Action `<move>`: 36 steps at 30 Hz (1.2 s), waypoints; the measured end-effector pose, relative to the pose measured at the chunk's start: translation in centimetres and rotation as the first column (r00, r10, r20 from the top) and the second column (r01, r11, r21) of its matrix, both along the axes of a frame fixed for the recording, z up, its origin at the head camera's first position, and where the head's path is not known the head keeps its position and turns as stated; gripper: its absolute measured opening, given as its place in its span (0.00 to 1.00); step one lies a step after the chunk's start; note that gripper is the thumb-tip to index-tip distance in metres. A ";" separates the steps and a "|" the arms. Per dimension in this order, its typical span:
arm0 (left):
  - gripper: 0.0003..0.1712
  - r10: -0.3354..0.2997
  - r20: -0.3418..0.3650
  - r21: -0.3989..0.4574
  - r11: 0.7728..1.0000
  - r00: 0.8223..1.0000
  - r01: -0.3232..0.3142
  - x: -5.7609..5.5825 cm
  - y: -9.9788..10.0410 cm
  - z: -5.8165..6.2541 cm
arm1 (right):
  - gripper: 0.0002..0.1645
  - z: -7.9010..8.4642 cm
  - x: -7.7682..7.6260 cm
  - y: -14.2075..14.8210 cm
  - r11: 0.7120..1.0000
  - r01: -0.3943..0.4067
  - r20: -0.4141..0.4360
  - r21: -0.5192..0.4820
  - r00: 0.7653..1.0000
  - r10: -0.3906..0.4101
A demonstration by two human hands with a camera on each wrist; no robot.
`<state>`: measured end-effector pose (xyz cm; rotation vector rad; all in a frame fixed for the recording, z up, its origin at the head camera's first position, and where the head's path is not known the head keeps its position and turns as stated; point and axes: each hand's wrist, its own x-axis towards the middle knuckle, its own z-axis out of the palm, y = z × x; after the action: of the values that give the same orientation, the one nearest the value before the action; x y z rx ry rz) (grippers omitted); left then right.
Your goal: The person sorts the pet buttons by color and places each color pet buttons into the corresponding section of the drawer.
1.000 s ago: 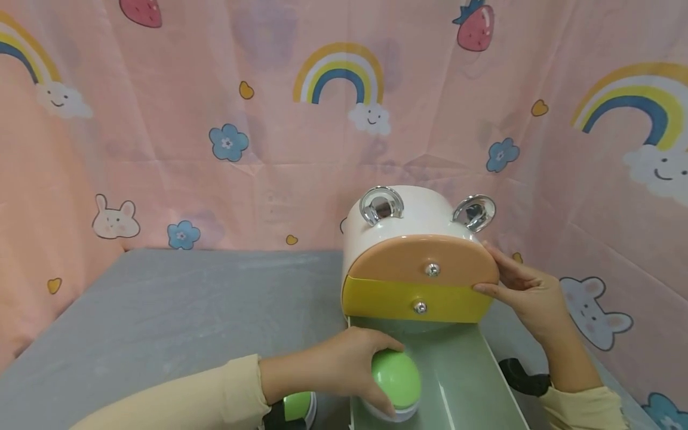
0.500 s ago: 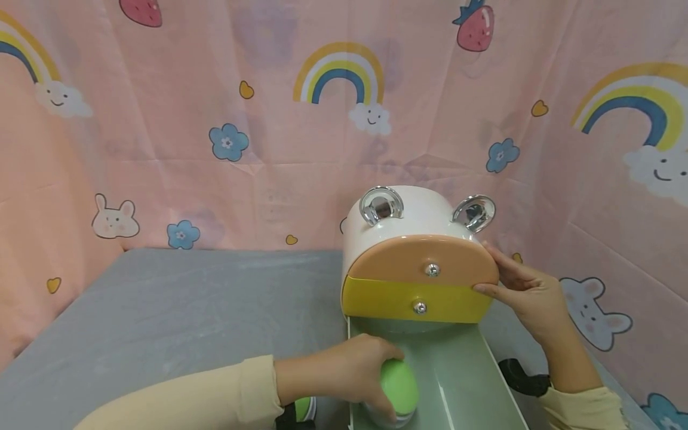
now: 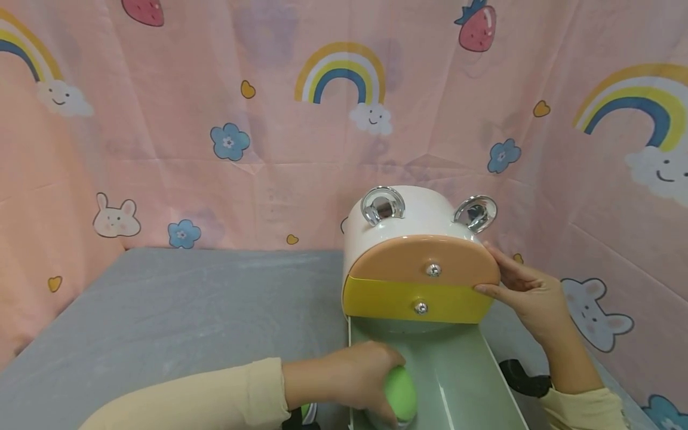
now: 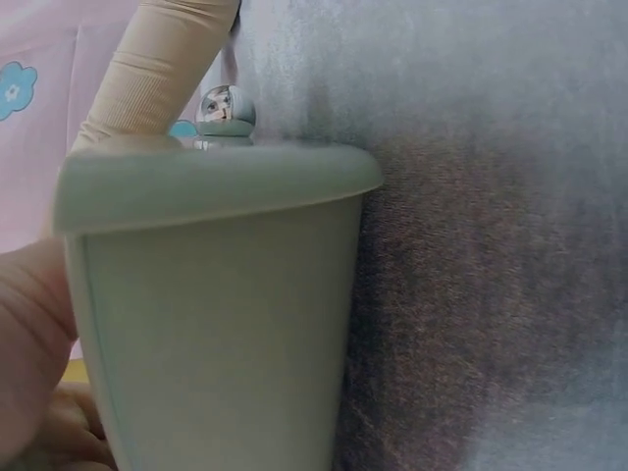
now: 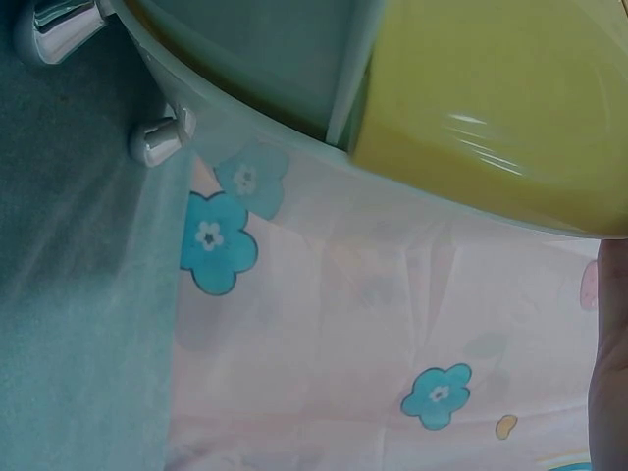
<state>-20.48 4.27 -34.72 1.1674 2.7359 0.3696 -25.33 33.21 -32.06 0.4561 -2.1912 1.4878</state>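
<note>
In the head view my left hand (image 3: 360, 373) grips a small round container with a bright green top (image 3: 401, 394) and a pale lower part, within the pulled-out pale green drawer (image 3: 457, 364). Whether its base touches the drawer floor is hidden. My right hand (image 3: 529, 301) holds the right side of a white cabinet (image 3: 421, 206), thumb at the edge of its yellow drawer front (image 3: 387, 298). Above that sits an orange drawer front (image 3: 392, 263). In the left wrist view, the drawer's outer wall (image 4: 216, 334) hides the container.
Two shiny round ears (image 3: 475, 213) stand on the cabinet top. Left of the drawer, a green and white object (image 3: 307, 412) is mostly hidden behind my wrist. Grey cloth (image 3: 215, 310) covers the table, and a pink printed curtain (image 3: 269, 197) hangs behind.
My left hand has moved slightly right and down, and the green-topped container has shifted and tilted with it. My right hand and the cabinet have stayed still.
</note>
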 end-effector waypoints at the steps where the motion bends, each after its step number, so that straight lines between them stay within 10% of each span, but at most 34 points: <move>1: 0.34 0.000 -0.001 -0.004 1.000 1.000 0.000 0.0 0.0 0.0 | 0.38 0.0 0.0 0.0 1.000 -0.002 0.002 -0.005 1.000 0.002; 10: 0.37 -0.011 0.087 0.149 0.989 0.996 -0.002 0.5 -1.7 1.1 | 0.39 -0.2 0.0 0.0 0.997 0.047 0.001 0.055 0.999 -0.047; 18: 0.40 0.013 0.214 0.415 0.904 0.977 -0.103 1.2 -7.1 2.4 | 0.39 0.0 -0.1 0.0 1.000 -0.005 -0.002 0.013 1.000 0.005; 36: 0.47 0.061 0.412 0.479 0.834 0.909 -0.273 1.6 -16.0 -2.5 | 0.38 0.0 -0.1 0.0 1.000 -0.018 -0.009 -0.001 1.000 0.018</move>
<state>-18.92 -11.70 -37.25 0.8129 2.4483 1.2990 -25.38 33.19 -32.09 0.4825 -2.1848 1.4943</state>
